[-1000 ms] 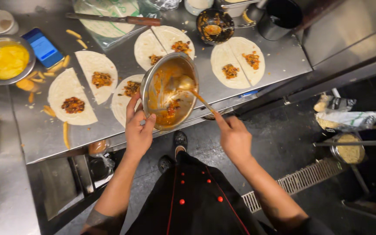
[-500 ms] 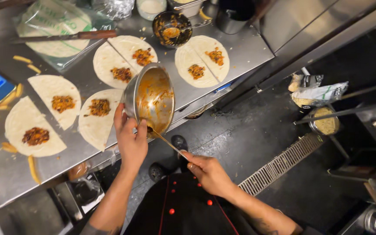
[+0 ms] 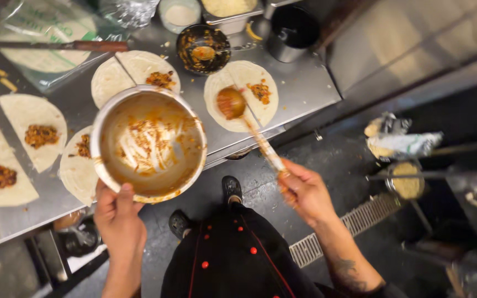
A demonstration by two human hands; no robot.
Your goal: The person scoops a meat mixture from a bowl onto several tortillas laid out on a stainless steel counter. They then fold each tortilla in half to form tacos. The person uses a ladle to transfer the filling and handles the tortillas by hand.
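While the left hand (image 3: 118,221) grips the bowl (image 3: 148,144) level, the right hand (image 3: 305,192), closed on the spoon (image 3: 248,124), should tip filling squarely onto the tortilla (image 3: 241,95).

Tortilla halves (image 3: 31,124): seven counted
Metal bowls (image 3: 149,144): one
Wooden spoons (image 3: 233,105): one
Hands (image 3: 118,221): two
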